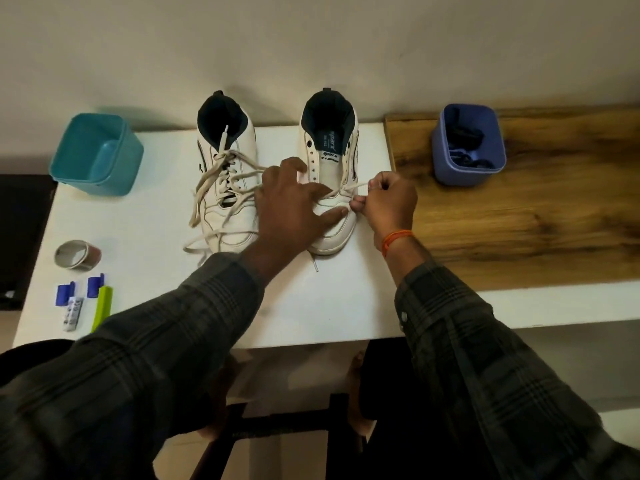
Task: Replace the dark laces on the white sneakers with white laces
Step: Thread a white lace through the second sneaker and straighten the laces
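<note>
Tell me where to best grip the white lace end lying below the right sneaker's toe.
Pinch the white lace end just behind its stiff tip, coming from the near table edge. It lies flat and free on the white table, pointing toward the person, clear of the right sneaker and both hands.

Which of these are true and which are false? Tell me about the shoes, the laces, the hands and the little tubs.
1. The left sneaker already has a white lace through it. True.
2. The right sneaker is laced all the way up. False: only its lowest eyelets carry the white lace; the upper ones are empty.
3. The right hand pinches the lace. True.
4. The left hand is up in the air. False: it rests on the right sneaker, fingers spread.
5. The dark laces lie in the teal tub. False: they lie in the blue tub.
</note>
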